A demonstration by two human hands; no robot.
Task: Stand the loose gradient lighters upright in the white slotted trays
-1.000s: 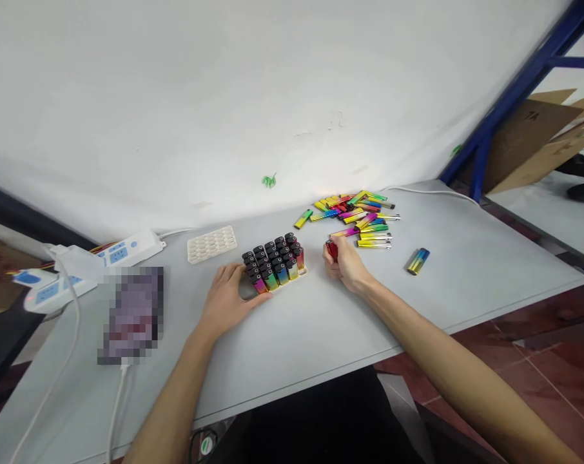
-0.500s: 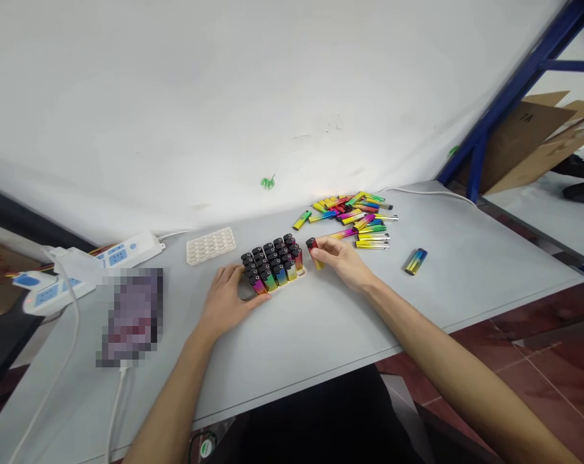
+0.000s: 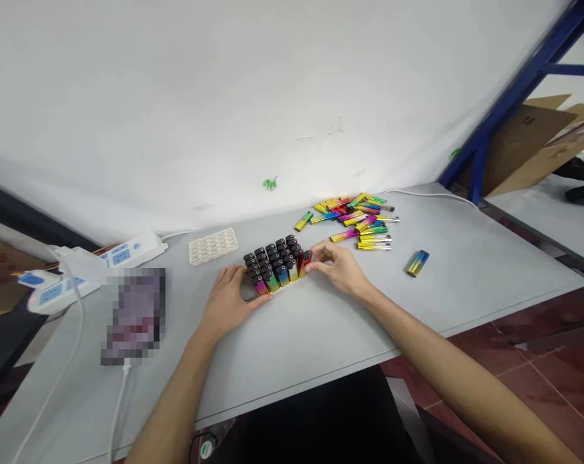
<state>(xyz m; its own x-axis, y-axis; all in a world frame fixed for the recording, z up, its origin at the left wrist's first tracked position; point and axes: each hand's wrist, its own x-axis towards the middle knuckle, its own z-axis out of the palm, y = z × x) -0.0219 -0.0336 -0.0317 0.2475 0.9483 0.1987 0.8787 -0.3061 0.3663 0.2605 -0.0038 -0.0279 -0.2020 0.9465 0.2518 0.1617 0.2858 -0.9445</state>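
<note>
Rows of upright lighters with black tops and shiny coloured bodies stand packed together in a pale tray, mostly hidden beneath them. My left hand is wrapped round the left end of this tray, thumb along the front and fingers behind. At the front right corner, a red lighter stands upright in line with the front row. My right hand pinches it between thumb and fingers; its lower end is partly hidden.
Behind to the right lies a heap of loose lighters; a blue-yellow lighter lies apart. A second pale tray with holes rests by the wall. Power strips and a blurred-out object with a white cable are on the left.
My right hand has moved slightly left, bringing the red lighter from beside the tray into its front right corner. My left hand keeps its hold on the tray.
</note>
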